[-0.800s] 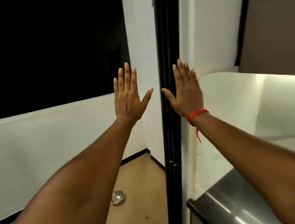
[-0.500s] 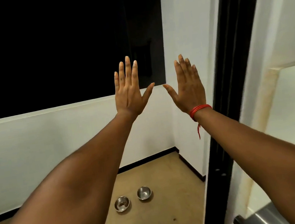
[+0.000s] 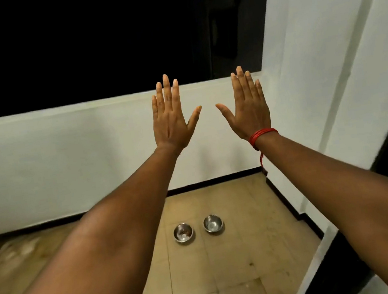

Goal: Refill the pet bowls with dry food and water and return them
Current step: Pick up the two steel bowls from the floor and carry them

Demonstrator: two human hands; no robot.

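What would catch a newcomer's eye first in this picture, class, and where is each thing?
First, the two raised hands in mid-frame, left hand and right hand, fingers spread and holding nothing, with a red thread around the right wrist. Next, two small steel bowls side by side, apart, on the tiled floor below, near the low white wall.

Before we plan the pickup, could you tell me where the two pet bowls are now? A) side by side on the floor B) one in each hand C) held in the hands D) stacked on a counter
A: both bowls sit apart on the floor; the left hand and right hand are open and empty.
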